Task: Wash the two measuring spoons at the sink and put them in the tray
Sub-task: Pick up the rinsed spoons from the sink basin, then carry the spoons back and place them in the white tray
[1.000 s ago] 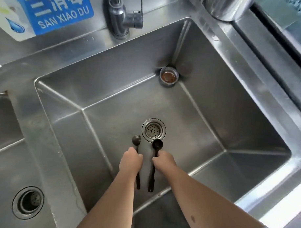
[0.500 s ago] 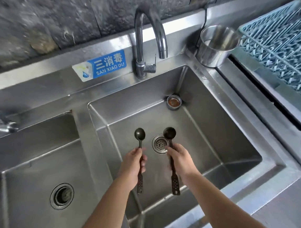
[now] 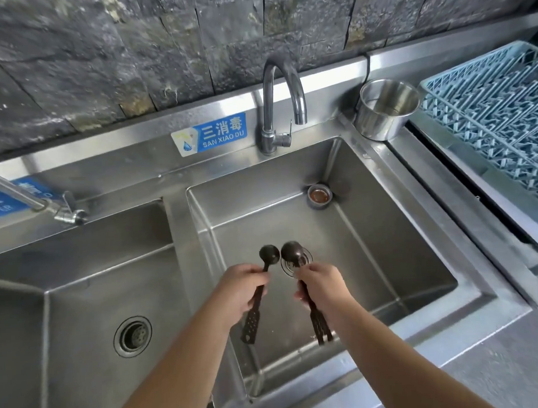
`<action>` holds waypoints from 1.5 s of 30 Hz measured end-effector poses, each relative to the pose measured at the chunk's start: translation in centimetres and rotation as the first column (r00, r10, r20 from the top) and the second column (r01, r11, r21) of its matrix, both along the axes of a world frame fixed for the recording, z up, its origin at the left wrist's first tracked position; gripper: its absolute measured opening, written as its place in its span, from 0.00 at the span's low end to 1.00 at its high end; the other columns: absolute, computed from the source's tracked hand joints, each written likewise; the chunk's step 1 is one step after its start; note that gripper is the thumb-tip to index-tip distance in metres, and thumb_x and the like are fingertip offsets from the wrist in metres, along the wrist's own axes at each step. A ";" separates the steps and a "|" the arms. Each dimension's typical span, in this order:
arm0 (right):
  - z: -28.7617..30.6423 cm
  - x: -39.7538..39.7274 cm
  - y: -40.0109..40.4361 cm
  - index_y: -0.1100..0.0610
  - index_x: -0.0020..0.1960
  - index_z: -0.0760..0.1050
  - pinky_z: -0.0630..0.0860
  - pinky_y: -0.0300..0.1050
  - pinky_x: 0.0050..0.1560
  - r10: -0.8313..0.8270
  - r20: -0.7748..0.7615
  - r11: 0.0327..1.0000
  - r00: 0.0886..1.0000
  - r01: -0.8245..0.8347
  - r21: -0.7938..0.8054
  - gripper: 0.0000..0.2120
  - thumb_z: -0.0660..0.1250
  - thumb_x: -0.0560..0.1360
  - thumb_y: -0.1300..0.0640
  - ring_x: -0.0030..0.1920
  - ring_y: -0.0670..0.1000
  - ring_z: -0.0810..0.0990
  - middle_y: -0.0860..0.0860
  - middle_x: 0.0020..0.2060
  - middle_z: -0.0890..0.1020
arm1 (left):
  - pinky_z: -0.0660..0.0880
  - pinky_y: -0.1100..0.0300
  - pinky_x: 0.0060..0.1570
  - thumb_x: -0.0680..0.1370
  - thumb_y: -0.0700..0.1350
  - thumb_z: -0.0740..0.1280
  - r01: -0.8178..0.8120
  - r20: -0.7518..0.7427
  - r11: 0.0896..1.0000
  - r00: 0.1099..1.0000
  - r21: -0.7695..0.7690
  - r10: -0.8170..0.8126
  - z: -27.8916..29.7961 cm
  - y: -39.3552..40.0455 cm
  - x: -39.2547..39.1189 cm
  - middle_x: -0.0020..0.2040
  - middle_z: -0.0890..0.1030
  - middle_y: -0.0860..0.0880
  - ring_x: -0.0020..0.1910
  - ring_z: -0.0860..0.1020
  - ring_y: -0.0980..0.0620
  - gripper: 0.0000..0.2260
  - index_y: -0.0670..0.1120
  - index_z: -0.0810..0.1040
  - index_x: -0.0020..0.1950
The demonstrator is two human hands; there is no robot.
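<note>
Two dark brown measuring spoons are held over the right sink basin [image 3: 370, 261], bowls pointing away from me. My left hand [image 3: 238, 288] grips the handle of the smaller spoon [image 3: 269, 255]. My right hand [image 3: 321, 286] grips the handle of the larger spoon [image 3: 291, 252], whose bowl hangs above the drain [image 3: 306, 257]. The bowls are close together, nearly touching. The faucet [image 3: 283, 90] arches over the basin's far edge; no water runs from it. A light blue tray [image 3: 487, 120] with a grid sits on the counter at the right.
A steel cup [image 3: 386, 108] stands between the faucet and the tray. A small round overflow fitting [image 3: 319, 196] sits in the basin's far corner. A second basin [image 3: 82, 302] with its own drain lies to the left, with another tap [image 3: 32, 200] above it.
Both hands have lifted the spoons up from the basin floor and brought the bowls closer together. My view has pulled back and tilted up, so the faucet, wall and tray now show.
</note>
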State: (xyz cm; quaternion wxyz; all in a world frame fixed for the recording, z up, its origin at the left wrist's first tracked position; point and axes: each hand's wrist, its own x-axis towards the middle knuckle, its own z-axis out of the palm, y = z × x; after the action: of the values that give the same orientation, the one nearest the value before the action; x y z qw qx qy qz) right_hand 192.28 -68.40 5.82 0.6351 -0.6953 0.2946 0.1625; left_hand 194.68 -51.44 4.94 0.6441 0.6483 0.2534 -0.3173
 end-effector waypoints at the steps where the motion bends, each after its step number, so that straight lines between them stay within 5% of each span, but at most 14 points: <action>1: -0.1 -0.2 0.0 0.58 0.32 0.77 0.71 0.40 0.24 0.017 -0.059 0.999 0.998 -0.020 -0.046 0.10 0.65 0.71 0.63 0.23 0.52 0.80 0.53 0.25 0.77 | 0.73 0.60 0.30 0.71 0.41 0.73 -0.002 0.001 0.995 1.000 0.102 0.002 -0.2 -0.1 -0.2 0.27 0.80 0.48 0.28 0.79 0.51 0.03 0.44 0.81 0.43; 5: -0.2 -0.9 -0.3 0.61 0.35 0.78 0.72 0.40 0.23 0.000 -0.040 0.996 0.999 -0.004 -0.088 0.08 0.65 0.71 0.60 0.22 0.51 0.80 0.51 0.25 0.78 | 0.68 0.64 0.22 0.72 0.40 0.72 -0.079 0.075 0.991 0.995 0.110 0.071 -0.1 -0.5 -0.7 0.26 0.80 0.46 0.26 0.79 0.51 0.03 0.42 0.79 0.43; 17: 1.9 -6.8 1.5 0.66 0.47 0.78 0.70 0.39 0.25 -0.172 -0.046 0.964 0.984 0.178 0.199 0.07 0.62 0.73 0.69 0.24 0.50 0.76 0.54 0.28 0.77 | 0.63 0.61 0.27 0.75 0.48 0.70 0.049 0.153 0.998 0.987 0.028 -0.053 3.3 1.1 -6.9 0.31 0.82 0.44 0.29 0.74 0.48 0.07 0.45 0.79 0.47; 22: 4.2 -12.3 3.7 0.59 0.47 0.80 0.67 0.40 0.29 -0.211 -0.004 0.961 0.977 0.209 0.180 0.09 0.65 0.71 0.69 0.30 0.50 0.80 0.56 0.35 0.81 | 0.69 0.61 0.24 0.77 0.39 0.66 -0.011 0.132 0.994 0.991 -0.111 0.026 4.6 2.5 -10.8 0.32 0.84 0.45 0.25 0.77 0.52 0.03 0.42 0.79 0.49; 29: 6.5 -24.6 8.5 0.56 0.42 0.80 0.72 0.43 0.32 -0.398 0.102 0.903 0.912 0.370 0.219 0.09 0.66 0.73 0.68 0.32 0.49 0.82 0.51 0.31 0.81 | 0.75 0.59 0.26 0.77 0.35 0.65 0.275 0.116 0.933 0.960 -0.230 -0.254 6.3 6.6 -19.4 0.37 0.80 0.46 0.34 0.82 0.49 0.10 0.46 0.80 0.55; 38: 8.1 -43.2 11.9 0.54 0.33 0.82 0.73 0.42 0.31 -0.682 0.158 0.730 0.714 0.649 0.214 0.16 0.66 0.74 0.69 0.31 0.48 0.82 0.49 0.27 0.81 | 0.74 0.58 0.37 0.76 0.37 0.68 0.691 0.294 0.723 0.696 -0.024 -0.655 8.9 7.1 -32.2 0.39 0.83 0.50 0.37 0.79 0.51 0.07 0.47 0.82 0.50; 45: 8.9 -58.1 12.1 0.51 0.34 0.84 0.68 0.37 0.26 -0.855 0.202 0.514 0.477 0.830 0.215 0.15 0.69 0.73 0.67 0.27 0.45 0.74 0.49 0.28 0.79 | 0.69 0.60 0.29 0.76 0.37 0.68 0.900 0.322 0.435 0.403 0.030 -0.857 10.5 2.2 -43.4 0.36 0.81 0.47 0.31 0.75 0.51 0.07 0.47 0.81 0.51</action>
State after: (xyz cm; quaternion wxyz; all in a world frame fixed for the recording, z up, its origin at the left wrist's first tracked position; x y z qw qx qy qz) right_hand 134.17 -56.28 14.76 0.6973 -0.4477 0.4964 -0.2586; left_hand 151.31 -49.27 15.42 0.4554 0.6727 -0.2475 -0.5280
